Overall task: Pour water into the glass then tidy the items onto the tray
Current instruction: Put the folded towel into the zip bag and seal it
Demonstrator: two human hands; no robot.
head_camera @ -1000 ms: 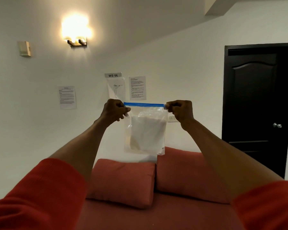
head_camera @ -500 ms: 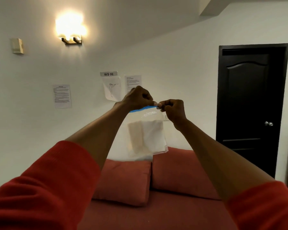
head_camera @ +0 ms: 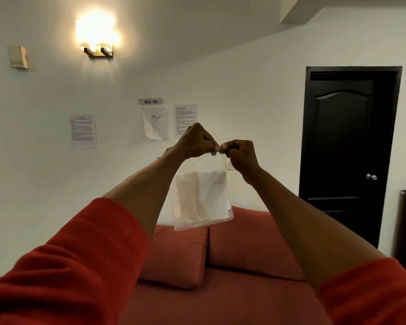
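Note:
I hold a clear zip bag [head_camera: 203, 195] with a blue seal strip up in front of me at arm's length. Folded white material fills its lower part. My left hand [head_camera: 193, 143] and my right hand [head_camera: 240, 154] both pinch the bag's top edge, fingertips almost touching at the middle. The bag hangs down below them, tilted a little. No glass, water container or tray is in view.
A red bed [head_camera: 220, 306] with two red pillows [head_camera: 178, 254] lies below my arms. Papers [head_camera: 83, 131] and a "WS 06" label [head_camera: 151, 101] hang on the white wall. A lit wall lamp [head_camera: 96, 38] is upper left. A dark shut door [head_camera: 347, 148] stands at right.
My left hand slid right along the seal strip from the bag's left corner until it met my right hand. The bag's top bunched together and the view shifted slightly.

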